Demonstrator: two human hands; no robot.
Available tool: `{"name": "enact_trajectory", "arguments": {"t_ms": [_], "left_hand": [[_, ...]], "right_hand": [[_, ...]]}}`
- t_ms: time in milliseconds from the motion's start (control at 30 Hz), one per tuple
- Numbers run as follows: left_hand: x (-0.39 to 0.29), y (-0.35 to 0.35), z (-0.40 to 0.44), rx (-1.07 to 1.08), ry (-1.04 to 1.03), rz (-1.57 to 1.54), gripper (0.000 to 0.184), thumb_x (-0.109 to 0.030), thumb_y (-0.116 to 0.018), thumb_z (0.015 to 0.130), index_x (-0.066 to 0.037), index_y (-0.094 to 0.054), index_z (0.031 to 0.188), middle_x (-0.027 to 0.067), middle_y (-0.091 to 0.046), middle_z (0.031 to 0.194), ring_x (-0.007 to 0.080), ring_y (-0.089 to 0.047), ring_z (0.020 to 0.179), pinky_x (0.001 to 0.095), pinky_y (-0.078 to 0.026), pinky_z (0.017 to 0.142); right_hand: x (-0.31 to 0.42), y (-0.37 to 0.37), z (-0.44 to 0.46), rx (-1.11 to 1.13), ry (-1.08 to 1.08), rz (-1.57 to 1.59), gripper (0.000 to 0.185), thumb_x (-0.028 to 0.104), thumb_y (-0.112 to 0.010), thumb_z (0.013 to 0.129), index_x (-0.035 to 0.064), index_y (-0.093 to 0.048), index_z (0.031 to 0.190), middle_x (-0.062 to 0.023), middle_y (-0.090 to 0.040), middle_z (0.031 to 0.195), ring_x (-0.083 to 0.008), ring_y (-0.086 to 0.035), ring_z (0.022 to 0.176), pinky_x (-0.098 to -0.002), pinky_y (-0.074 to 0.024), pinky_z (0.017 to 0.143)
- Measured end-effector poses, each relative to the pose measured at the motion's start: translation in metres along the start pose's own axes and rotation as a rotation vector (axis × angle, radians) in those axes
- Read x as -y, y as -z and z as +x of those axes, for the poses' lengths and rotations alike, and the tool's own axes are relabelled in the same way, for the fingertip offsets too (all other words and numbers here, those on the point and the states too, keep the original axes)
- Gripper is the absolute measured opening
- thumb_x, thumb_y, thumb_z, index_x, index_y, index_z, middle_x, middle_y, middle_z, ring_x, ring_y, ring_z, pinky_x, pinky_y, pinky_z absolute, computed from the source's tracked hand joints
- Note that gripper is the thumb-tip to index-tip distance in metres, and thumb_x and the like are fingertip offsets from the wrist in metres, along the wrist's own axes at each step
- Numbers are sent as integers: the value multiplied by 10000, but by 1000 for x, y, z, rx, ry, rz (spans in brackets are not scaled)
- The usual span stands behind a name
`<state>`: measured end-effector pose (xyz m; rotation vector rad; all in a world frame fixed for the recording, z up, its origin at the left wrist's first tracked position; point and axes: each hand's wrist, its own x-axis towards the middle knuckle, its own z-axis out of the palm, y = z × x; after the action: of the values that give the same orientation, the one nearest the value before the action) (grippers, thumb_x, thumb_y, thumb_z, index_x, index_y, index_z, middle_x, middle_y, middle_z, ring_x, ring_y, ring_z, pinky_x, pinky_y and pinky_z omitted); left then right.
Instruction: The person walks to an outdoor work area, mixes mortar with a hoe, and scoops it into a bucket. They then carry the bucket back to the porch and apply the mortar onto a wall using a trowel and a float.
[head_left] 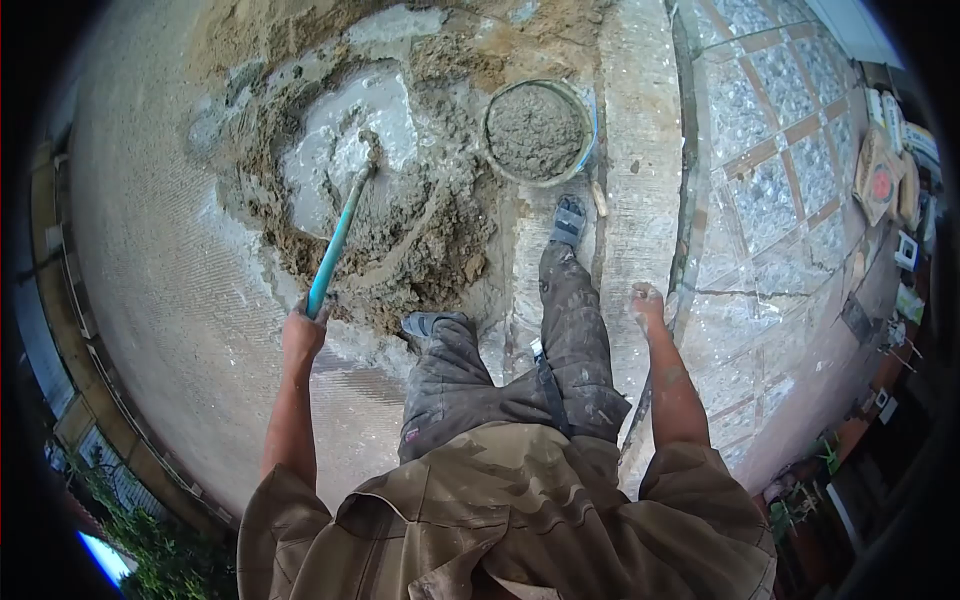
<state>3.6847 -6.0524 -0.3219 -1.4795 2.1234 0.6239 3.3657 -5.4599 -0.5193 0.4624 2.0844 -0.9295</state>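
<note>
My left hand [308, 325] is wrapped round the end of a turquoise handle [335, 243] of a long tool. The handle slants forward to a mortar-caked end at the wet mix; the blade is hidden, so I cannot tell whether it is a hoe or a shovel. Around it lies a heap of grey mortar [400, 225] with a watery pool [385, 100] inside a sandy ring. My right hand [648, 300] hangs by my right leg with its fingers curled in, and nothing shows in them. A bucket [487, 150] filled with mortar stands in front of my right foot.
My sandalled feet [568, 220] stand at the heap's edge. A concrete strip [640, 150] runs along the right, with a patterned stone pavement [780, 170] beyond a groove. Sacks [880, 180] and clutter line the far right. A short stick [599, 198] lies near the bucket.
</note>
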Motion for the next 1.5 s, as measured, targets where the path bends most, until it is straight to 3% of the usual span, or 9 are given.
{"name": "enact_trajectory", "arguments": {"t_ms": [300, 433, 600, 667, 800, 1100, 1233, 1400, 1500], "left_hand": [[-162, 22, 49, -47, 179, 213, 536, -217, -685, 804, 24, -536, 1259, 215, -661, 932, 247, -662, 824, 340, -495, 750], [-218, 15, 61, -29, 251, 285, 531, -214, -678, 802, 9, -540, 1263, 196, -660, 904, 213, -649, 798, 330, -491, 743], [-238, 13, 57, -20, 285, 304, 545, -235, -683, 796, 0, -541, 1266, 203, -659, 895, 238, -655, 794, 344, -492, 745], [-222, 16, 56, -35, 255, 301, 544, -248, -684, 796, -4, -545, 1262, 215, -660, 925, 278, -660, 828, 360, -495, 753], [-190, 21, 53, -40, 232, 328, 534, -294, -676, 799, -59, -557, 1264, 211, -659, 994, 345, -646, 910, 400, -498, 783], [-132, -13, 17, -40, 362, 322, 545, -365, -658, 805, -168, -538, 1298, 178, -655, 1036, 358, -635, 933, 448, -497, 804], [-121, -33, 4, -6, 434, 285, 541, -384, -658, 810, -186, -538, 1299, 180, -660, 1004, 368, -634, 913, 459, -497, 790], [-92, -54, 11, 16, 429, 323, 588, -367, -661, 814, -188, -482, 1345, 185, -613, 1136, 365, -615, 970, 444, -494, 806], [-165, -56, 17, -287, -39, 469, 571, -338, -665, 819, -145, -495, 1328, 220, -564, 1183, 364, -574, 1047, 429, -478, 849]], "right_hand": [[63, -137, 319, -121, 38, -862, 468, 281, -719, 680, 51, -630, 1078, -234, -655, 970, -329, -636, 981, -393, -505, 868], [28, -155, 388, 308, -140, -783, 590, 259, -717, 680, 35, -552, 1200, -266, -613, 1076, -347, -605, 1038, -399, -487, 891], [-37, -78, 332, -61, 370, -759, 586, 312, -676, 757, -5, -508, 1220, -259, -642, 973, -401, -628, 914, -428, -494, 799], [60, -23, 245, -29, 170, -611, 600, 333, -662, 791, 1, -475, 1255, -245, -639, 1005, -394, -629, 915, -433, -487, 800], [200, 28, 150, 102, 555, -409, 484, 309, -634, 828, 25, -511, 1200, -232, -648, 971, -397, -628, 911, -458, -486, 788], [292, -175, 236, 569, 257, -1249, 536, 291, -598, 825, 34, -490, 1283, -240, -575, 1207, -377, -571, 1111, -434, -483, 918], [314, -177, 273, -444, 625, -736, 577, 367, -648, 805, 33, -520, 1257, -224, -569, 1223, -396, -554, 1121, -413, -453, 961], [370, -153, 285, 194, 306, -344, 687, 412, -729, 753, -13, -527, 1253, -220, -636, 1102, -318, -610, 1049, -365, -468, 876], [348, -175, 225, 427, 250, -448, 459, 385, -684, 778, 33, -628, 1069, -215, -654, 1014, -325, -628, 981, -374, -471, 830]]}}
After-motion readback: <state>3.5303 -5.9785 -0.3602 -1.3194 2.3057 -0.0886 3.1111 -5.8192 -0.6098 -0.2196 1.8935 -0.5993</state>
